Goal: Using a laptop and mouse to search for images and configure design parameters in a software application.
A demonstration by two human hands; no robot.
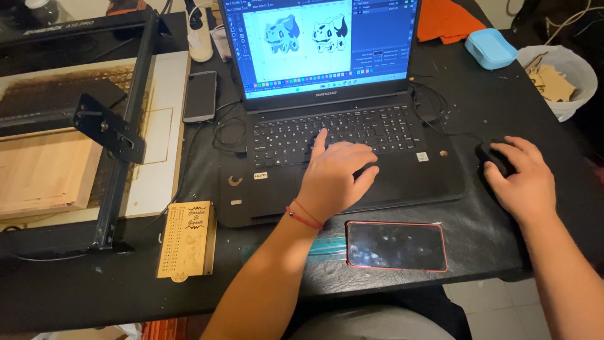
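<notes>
**At the desk edge: two hands, one laptop, one mouse**

Under your left hand [333, 179] lies the black laptop [343, 135], your fingers spread loosely, the forefinger stretched onto the keys while the rest rest on the palm rest near the touchpad, holding nothing. Your right hand [519, 179] curls narrowly over the black mouse [494, 157], which sits just right of the laptop, near the desk's right edge. The mouse looks light, rigid and smooth; it should slide easily and is best held by its sides. Just behind your left wrist lies a red-cased phone [396, 245], close to the front edge of the black desk [75, 283]. Beyond the right fingertips there is open desktop, before a blue case [491, 48] and a white bin [563, 79].
</notes>
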